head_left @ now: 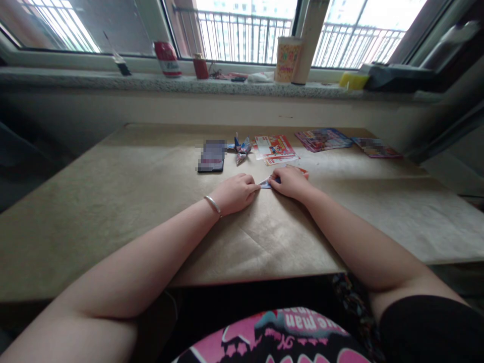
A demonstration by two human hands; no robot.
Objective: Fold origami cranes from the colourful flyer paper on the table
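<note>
A small folded piece of printed paper, bluish and white, lies on the table between my hands. At its left tip, my left hand pinches or presses it with the fingertips; a silver bangle circles that wrist. My right hand is closed over the paper's right part, fingers curled, and hides much of it. An orange-red edge shows just beyond the right hand; whether it belongs to the same paper I cannot tell. Behind the hands stands a folded paper figure with pointed ends.
A phone lies left of the paper figure. Red printed sheets, a stack of colourful leaflets and another leaflet lie along the back. On the windowsill stand a red can and a patterned cup.
</note>
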